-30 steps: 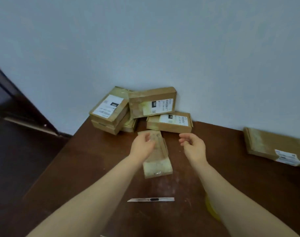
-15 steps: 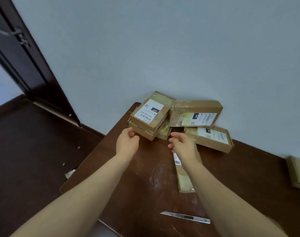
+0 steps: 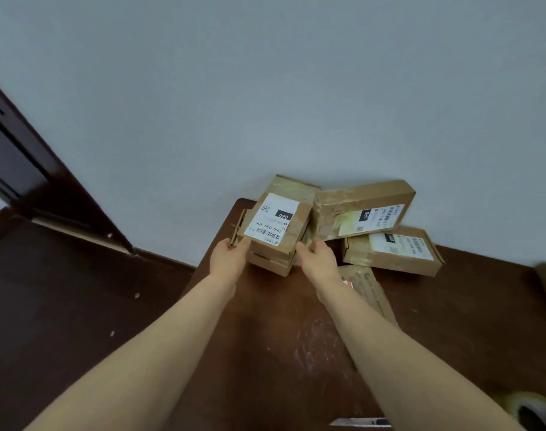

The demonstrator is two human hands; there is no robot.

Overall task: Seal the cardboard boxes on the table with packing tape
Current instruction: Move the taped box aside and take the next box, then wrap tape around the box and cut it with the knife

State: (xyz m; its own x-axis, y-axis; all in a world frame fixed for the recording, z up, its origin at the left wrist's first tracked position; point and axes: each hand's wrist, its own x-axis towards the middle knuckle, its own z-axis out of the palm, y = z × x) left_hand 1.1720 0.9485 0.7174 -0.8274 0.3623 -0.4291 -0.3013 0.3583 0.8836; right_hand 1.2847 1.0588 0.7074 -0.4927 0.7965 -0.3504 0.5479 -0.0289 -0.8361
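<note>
Reaching to the far left corner of the bench (image 3: 281, 353), I hold the top box (image 3: 277, 222) of the stack between both hands. My left hand (image 3: 231, 256) curls on its left side and my right hand (image 3: 316, 256) on its right side, so it can lift level without disturbing the boxes under it. The tape roll (image 3: 526, 409) lies at the near right edge, so I judge this box is not yet sealed.
</note>
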